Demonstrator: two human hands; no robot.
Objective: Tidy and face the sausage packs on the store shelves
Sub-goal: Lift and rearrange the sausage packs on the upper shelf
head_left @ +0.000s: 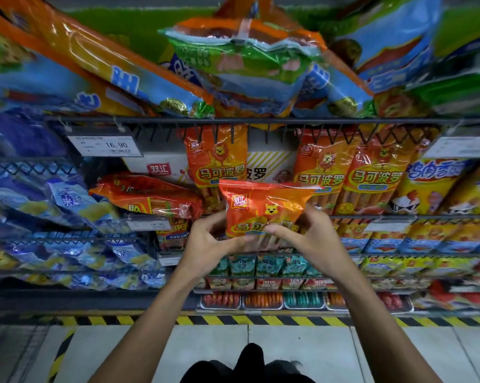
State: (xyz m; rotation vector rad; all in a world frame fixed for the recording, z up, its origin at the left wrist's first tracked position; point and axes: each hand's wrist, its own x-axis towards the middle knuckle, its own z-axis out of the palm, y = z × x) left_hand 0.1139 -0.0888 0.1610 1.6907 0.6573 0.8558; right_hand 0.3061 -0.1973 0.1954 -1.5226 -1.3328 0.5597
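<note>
Both the left hand (208,239) and right hand (302,233) have fingers clamped on 1 orange plastic sausage pack (263,208), held before the wire shelf (233,120). Step: facing. Next: seat it upright beside the standing orange packs (352,175).

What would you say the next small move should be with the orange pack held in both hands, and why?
Probably lift the orange sausage pack and stand it upright in the gap before the white carton. Both the left hand and right hand grip its lower edge, label facing out, and matching upright packs already stand either side of that gap.
</note>
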